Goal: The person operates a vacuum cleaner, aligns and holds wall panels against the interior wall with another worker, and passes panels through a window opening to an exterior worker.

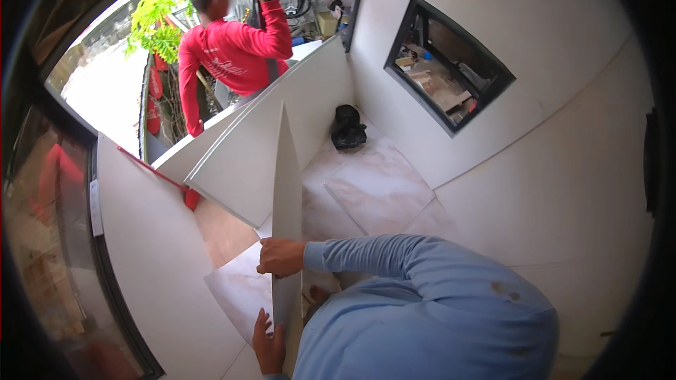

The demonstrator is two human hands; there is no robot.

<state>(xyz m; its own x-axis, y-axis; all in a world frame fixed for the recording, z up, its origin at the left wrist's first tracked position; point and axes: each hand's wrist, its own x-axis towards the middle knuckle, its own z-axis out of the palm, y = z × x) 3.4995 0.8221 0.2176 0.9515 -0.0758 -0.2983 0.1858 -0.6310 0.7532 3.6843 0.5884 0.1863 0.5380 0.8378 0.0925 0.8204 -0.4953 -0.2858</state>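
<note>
The panel (287, 193) shows nearly edge-on in front of me, its long axis running near to far. My right hand (283, 257) has its grip closed on it, fingers curled at the left edge; much of its length reaches far beyond. My left hand (269, 343) is nearer me, at the panel's near part, fingers loosely parted; I cannot tell whether that grip bears any hold.

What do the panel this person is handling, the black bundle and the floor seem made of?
Panel: perhaps coated board or plastic, pale and matte; it looks thin and straight.
Black bundle: likely thin plastic, slightly shiny, with a creased surface.
Floor: maybe ceramic tile, smooth, with marble-like veining and straight joints.
</note>
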